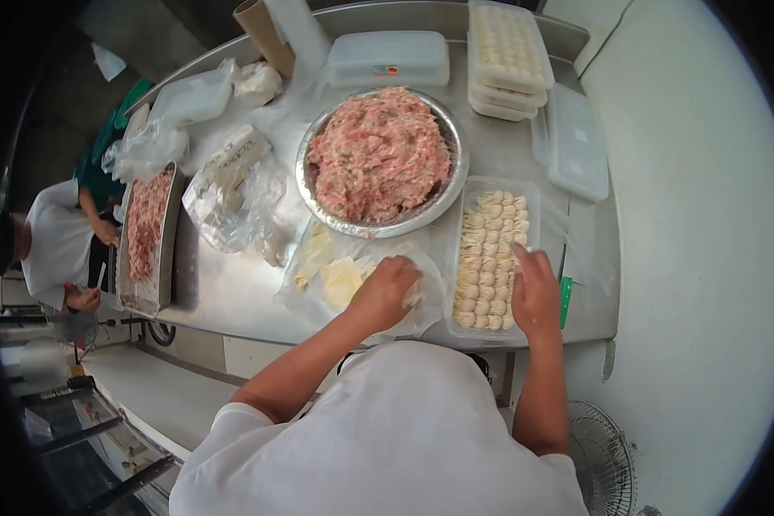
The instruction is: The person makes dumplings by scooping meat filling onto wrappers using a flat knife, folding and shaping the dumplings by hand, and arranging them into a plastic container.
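Observation:
My left hand is over a clear plastic sheet, beside a loose stack of pale yellow dough wrappers. Its fingers are curled, and I cannot make out what they hold. At the right edge of a clear plastic container is my right hand, its visible fingers apart and nothing seen in them. Rows of small pleated dumplings fill the container. Just beyond both hands stands a large metal bowl heaped with pink minced meat.
Lidded containers are stacked at the back right, by a loose lid. Another box stands behind the bowl. Plastic bags lie left of it. A co-worker is beside a tray of minced meat. A green-handled tool lies at right.

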